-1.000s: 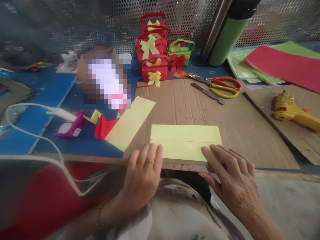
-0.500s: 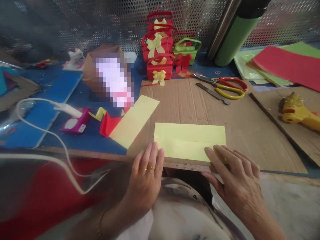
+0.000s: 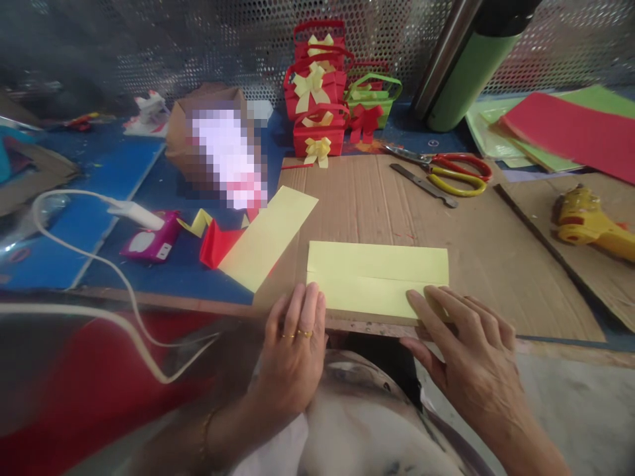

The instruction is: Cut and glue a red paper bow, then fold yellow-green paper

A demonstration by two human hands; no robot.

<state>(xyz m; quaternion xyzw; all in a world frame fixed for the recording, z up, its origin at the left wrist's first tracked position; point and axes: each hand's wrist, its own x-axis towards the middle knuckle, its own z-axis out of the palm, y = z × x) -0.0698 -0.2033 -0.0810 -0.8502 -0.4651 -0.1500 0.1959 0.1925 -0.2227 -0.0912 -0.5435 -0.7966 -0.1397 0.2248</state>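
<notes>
A rectangle of pale yellow paper (image 3: 370, 264) lies flat in front of me on a cardboard sheet (image 3: 357, 205), with a crease running along its length. My left hand (image 3: 296, 340) rests its fingertips on the paper's lower left corner. My right hand (image 3: 469, 340) presses its fingers on the lower right corner, thumb held apart below the table edge. Neither hand grips anything; both have fingers stretched out. To the left, a second yellow paper strip (image 3: 270, 238) lies at a slant, partly over a folded red paper piece (image 3: 217, 243).
Scissors (image 3: 459, 173) and a metal blade (image 3: 421, 185) lie behind the paper. A yellow glue gun (image 3: 590, 221) is at right. Small red paper baskets (image 3: 317, 135) with bows stand at the back, near a green bottle (image 3: 471, 79). A white cable (image 3: 124, 284) hangs at left.
My left fingers have drawn slightly closer together at the paper's corner. The paper and my right hand stay in nearly the same place; the view has shifted slightly.
</notes>
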